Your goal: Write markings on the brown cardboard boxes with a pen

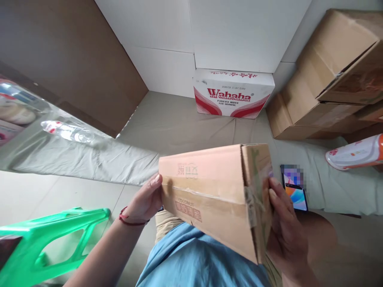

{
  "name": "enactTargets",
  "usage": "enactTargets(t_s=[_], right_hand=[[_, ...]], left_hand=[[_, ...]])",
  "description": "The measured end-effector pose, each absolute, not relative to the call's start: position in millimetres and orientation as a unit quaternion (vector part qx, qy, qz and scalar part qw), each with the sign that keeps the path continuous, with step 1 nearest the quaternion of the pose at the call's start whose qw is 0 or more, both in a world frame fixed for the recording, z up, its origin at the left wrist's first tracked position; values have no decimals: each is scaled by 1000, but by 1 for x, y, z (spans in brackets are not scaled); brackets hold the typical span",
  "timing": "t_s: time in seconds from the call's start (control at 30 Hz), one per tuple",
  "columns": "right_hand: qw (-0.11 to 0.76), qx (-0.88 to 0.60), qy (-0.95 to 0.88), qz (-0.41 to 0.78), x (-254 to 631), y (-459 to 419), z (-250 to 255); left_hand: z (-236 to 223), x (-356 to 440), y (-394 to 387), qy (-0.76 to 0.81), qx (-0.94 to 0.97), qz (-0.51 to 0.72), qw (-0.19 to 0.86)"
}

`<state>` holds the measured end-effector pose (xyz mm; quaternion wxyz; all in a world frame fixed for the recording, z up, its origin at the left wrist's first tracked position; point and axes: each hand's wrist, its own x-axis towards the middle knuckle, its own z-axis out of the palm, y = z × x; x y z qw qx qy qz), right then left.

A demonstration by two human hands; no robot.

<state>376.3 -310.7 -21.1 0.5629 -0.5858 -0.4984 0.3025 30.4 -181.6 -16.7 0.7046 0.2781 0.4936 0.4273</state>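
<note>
A brown cardboard box [206,175] is held up over my lap, tilted, with clear tape along its seam and red printing that includes the word COCONUT. My left hand [148,199] is closed on its left end, the thumb lying on the near corner and a red string around the wrist. At the other end, my right hand [285,223] grips the taped right side. Some fingers of both hands are hidden behind the box.
Against the wall stands a white and red Wahaha carton [235,95]. Stacked cardboard boxes [317,87] rise at the right, near a phone [295,187] and a white-orange canister [356,151]. A plastic bottle [67,131] lies left, above a green stool [56,239].
</note>
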Motion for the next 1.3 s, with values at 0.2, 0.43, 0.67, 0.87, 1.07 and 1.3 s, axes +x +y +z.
enactTargets(t_s=[0.2, 0.43, 0.67, 0.87, 1.07, 1.3], right_hand=[[481, -496, -722, 37, 355, -291, -2], [483, -503, -716, 21, 343, -290, -6], [478, -519, -687, 174, 355, -300, -10], [578, -476, -427, 507, 361, -307, -27], [634, -476, -272, 546, 356, -298, -32], [623, -509, -279, 524, 363, -305, -36]], left_hand=[[-24, 41, -177, 495, 219, 482, 689], [-42, 30, -177, 469, 178, 495, 709], [-47, 35, -186, 503, 233, 530, 641], [-35, 31, -193, 459, 413, 509, 600], [-21, 39, -199, 375, 571, 497, 535], [-6, 41, -198, 286, 615, 438, 590]])
